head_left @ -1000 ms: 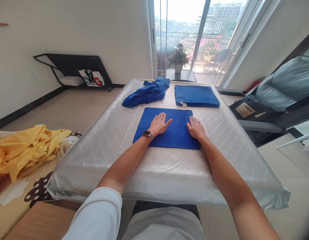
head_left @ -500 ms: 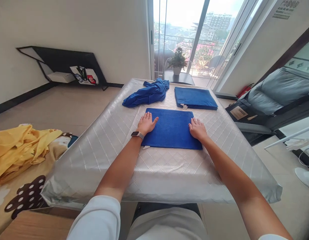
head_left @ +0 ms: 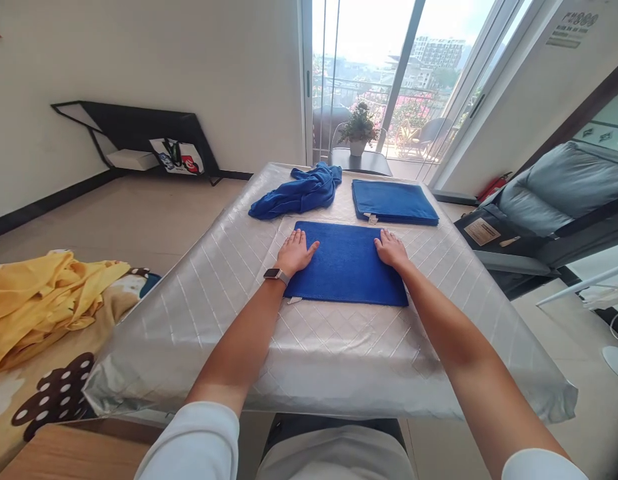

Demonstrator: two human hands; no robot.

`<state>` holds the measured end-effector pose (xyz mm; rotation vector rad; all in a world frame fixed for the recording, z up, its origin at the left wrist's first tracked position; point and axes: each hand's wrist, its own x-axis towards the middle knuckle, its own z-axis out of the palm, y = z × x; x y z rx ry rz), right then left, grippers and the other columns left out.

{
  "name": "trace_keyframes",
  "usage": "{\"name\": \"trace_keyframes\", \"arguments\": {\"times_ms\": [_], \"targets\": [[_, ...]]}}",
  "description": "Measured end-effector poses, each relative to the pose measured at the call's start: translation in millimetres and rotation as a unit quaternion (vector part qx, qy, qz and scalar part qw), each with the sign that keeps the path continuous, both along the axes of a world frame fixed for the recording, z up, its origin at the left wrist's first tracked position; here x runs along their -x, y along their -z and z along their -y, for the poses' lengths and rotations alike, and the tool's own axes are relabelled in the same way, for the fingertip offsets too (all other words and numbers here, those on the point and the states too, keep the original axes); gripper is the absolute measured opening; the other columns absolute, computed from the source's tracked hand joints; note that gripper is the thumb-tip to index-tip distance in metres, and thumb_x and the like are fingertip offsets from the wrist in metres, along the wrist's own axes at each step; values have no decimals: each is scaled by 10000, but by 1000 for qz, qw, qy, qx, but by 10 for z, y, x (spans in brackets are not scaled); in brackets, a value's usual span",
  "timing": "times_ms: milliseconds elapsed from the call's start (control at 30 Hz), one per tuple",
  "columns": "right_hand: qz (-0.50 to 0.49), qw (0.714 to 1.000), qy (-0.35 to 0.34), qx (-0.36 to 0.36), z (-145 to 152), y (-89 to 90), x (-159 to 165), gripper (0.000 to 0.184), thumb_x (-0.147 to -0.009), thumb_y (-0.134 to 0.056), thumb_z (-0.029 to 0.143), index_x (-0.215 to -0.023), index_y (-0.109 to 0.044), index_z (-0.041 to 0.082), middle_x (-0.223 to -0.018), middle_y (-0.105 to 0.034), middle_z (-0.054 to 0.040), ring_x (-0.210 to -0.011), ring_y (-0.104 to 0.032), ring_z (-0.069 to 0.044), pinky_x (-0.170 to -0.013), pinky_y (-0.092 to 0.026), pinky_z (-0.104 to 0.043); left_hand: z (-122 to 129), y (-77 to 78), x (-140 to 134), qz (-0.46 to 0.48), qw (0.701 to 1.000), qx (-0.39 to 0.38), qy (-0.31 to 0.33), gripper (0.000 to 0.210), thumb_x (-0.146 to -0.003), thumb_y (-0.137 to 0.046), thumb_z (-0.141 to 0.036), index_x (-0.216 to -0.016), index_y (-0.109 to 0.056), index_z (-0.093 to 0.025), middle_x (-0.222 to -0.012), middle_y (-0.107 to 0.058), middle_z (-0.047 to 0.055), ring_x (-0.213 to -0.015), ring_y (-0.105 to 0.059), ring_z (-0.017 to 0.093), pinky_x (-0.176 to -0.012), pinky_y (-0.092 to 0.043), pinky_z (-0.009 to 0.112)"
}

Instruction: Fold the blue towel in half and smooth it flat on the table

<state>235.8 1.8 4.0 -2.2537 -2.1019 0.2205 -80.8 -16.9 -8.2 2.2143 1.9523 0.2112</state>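
A blue towel (head_left: 346, 267), folded into a flat rectangle, lies on the table in front of me, a small white tag at its near left corner. My left hand (head_left: 295, 252) rests flat on its left edge with the thumb out over the cloth. On the far right part of the towel lies my right hand (head_left: 391, 249), palm down, fingers stretched forward. Behind it to the right sits a stack of folded blue towels (head_left: 395, 200) with white tags. A crumpled blue towel (head_left: 301, 192) is heaped at the back left.
The table (head_left: 189, 320) has a silvery quilted cover. Beyond its far edge, a potted plant (head_left: 357, 130) stands on a chair near the glass door. Yellow cloth (head_left: 53, 293) is piled at the left, and a dark grey padded seat (head_left: 563, 190) stands at the right.
My right hand has slid a little farther up and inward along the towel's right side. My left hand stays on the left edge. The view has shifted slightly.
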Motion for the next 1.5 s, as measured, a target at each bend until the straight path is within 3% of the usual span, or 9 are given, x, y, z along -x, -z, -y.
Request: {"name": "trace_keyframes", "arguments": {"times_ms": [233,433,567,700,800,933,1100,1300,1500], "targets": [[-21,1000,8,-21,3,88,-16,700,-1075,-183,462,-1682,-219,113,-1754,-182,-82,-1610,-184,-249,-1301,-161,-448,-6,-17,83,-21,1000,2,-2,911,-1035,-69,-660,-1633,-236,6,-1725,-200,207,-1614,-169,282,-1310,-152,407],[-40,999,9,-31,25,71,-5,700,-1076,-194,476,-1680,-237,124,-1752,-197,-85,-1608,-188,-250,-1302,-146,-439,-24,-185,189,0,999,-32,16,803,-1078,-112,-570,-1624,-273,-5,-1718,-249,186,-1613,-173,248,-1306,-165,386],[-43,998,7,-34,41,76,4,705,-1078,-188,473,-1678,-236,106,-1752,-198,-92,-1605,-197,-256,-1303,-140,-439,175,-242,-306,60,986,-45,147,741,-1092,-121,-543,-1629,-306,-66,-1714,-302,121,-1608,-189,175,-1301,-158,309],[-41,998,7,-45,35,99,-3,693,-1081,-197,457,-1671,-259,99,-1744,-228,-99,-1599,-219,-266,-1301,-151,-444,388,-227,-1014,75,938,-23,338,698,-1090,-198,-579,-1627,-345,-159,-1700,-347,79,-1595,-234,160,-1298,-183,305],[-33,998,-7,-52,20,136,-42,654,-1087,-205,426,-1672,-275,141,-1741,-243,-84,-1599,-223,-254,-1295,-173,-441,349,-223,-1466,81,915,-56,391,701,-1089,-212,-581,-1625,-339,-149,-1701,-342,99,-1600,-218,169,-1307,-169,321],[-5,999,-28,-43,17,181,-102,643,-1069,-287,319,-1694,-210,194,-1754,-202,-54,-1609,-191,-223,-1299,-157,-404,25,-186,-1917,88,923,-96,363,724,-1094,-151,-541,-1617,-319,-68,-1703,-312,162,-1612,-174,194,-1312,-139,349],[-5,998,-39,-51,54,163,-95,707,-1051,-326,320,-1710,-90,226,-1750,-218,-66,-1604,-212,-253,-1299,-166,-450,-342,-57,-2116,91,958,-31,270,734,-1078,-98,-555,-1632,-302,-119,-1700,-312,168,-1594,-250,235,-1295,-204,429],[-43,998,-8,-51,55,105,-29,655,-1073,-177,379,-1687,-238,158,-1749,-216,-69,-1601,-215,-269,-1296,-176,-456,-408,8,-1891,68,976,-16,208,799,-1050,-60,-622,-1634,-331,-149,-1711,-304,117,-1602,-224,237,-1315,-145,428],[-40,999,6,-36,23,95,-13,695,-1072,-177,446,-1672,-259,106,-1746,-219,-88,-1604,-202,-255,-1303,-153,-445,-432,-27,-1392,43,987,-24,153,853,-1039,-73,-649,-1636,-319,-93,-1716,-280,131,-1608,-204,246,-1317,-133,417]]}}
